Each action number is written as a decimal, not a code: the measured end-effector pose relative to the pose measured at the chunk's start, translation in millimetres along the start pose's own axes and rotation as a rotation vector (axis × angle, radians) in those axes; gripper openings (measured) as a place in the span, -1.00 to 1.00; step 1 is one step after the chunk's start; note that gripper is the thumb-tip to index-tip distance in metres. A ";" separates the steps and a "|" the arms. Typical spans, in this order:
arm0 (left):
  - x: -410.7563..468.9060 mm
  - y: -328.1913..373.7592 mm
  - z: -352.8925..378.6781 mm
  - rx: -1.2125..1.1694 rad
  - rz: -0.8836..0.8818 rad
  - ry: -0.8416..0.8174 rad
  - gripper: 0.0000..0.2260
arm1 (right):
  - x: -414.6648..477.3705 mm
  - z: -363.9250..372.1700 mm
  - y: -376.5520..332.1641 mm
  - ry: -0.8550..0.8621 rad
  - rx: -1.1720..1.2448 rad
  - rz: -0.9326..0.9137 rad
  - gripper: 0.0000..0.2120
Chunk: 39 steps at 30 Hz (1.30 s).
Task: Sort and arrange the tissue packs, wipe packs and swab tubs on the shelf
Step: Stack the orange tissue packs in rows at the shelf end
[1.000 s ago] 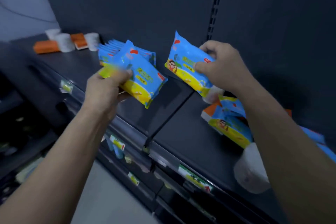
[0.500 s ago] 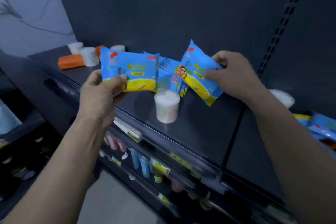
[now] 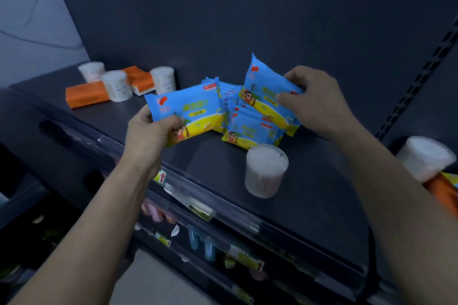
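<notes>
Between my hands: row (image 3: 247, 129) runs 12 to 6 o'clock.
Left hand (image 3: 148, 138): grasps left pack (image 3: 188, 114); row at 3 o'clock.
Right hand (image 3: 314, 101): grasps right pack (image 3: 267, 96); nearer, I judge.

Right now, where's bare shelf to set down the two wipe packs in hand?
Free: shelf between the orange tissue pack and the wipe pack row; front strip left of the lone swab tub; wider patch right of it, below the right hand. Crowded: back-left swab tubs and tissue packs; far-right swab tub pile.
</notes>
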State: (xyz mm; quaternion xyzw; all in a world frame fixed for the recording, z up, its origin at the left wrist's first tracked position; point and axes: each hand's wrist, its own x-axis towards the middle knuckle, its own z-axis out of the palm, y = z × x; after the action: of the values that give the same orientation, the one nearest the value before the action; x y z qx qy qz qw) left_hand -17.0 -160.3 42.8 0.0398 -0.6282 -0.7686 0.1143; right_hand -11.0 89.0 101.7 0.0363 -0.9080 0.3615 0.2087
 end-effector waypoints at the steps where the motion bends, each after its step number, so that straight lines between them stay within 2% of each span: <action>1: 5.9 -2.7 -2.3 0.043 -0.006 0.013 -0.73 | 6.5 5.6 1.4 -0.022 -0.021 0.003 -0.90; 5: 26.7 -10.8 -17.4 0.155 -0.019 -0.031 -0.74 | 28.3 33.7 3.3 -0.187 -0.107 0.021 -0.86; 13: 83.5 -33.7 -21.7 0.330 -0.018 -0.335 -0.69 | 47.7 59.7 5.8 -0.410 -0.346 0.094 -0.82; 21: 157.0 -51.9 -26.4 0.543 -0.021 -0.624 -0.72 | 46.4 90.3 2.2 -0.423 -0.479 0.347 -0.76; 24: 175.4 -55.6 -25.8 0.546 -0.006 -0.712 -0.74 | 47.0 102.1 -0.3 -0.392 -0.517 0.428 -0.74; 29: 193.9 -67.4 -20.4 0.545 0.024 -0.762 -0.74 | 47.1 119.2 -5.4 -0.388 -0.680 0.539 -0.74; 31: 197.5 -72.3 -19.6 0.598 0.100 -0.748 -0.74 | 45.5 124.7 -6.2 -0.394 -0.738 0.571 -0.75; 35: 204.7 -80.7 -18.7 0.829 0.422 -0.732 -0.73 | 43.2 132.9 -7.1 -0.416 -0.809 0.595 -0.79; 39: 204.2 -81.6 -12.6 0.941 0.556 -0.763 -0.67 | 47.2 137.7 -5.8 -0.382 -0.914 0.571 -0.75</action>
State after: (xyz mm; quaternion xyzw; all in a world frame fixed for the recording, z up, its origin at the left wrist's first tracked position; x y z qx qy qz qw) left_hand -223.0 -203.3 -22.6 -0.3530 -0.8798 -0.3146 0.0482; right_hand -101.3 -3.7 34.9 -0.2397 -0.9675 -0.0387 -0.0706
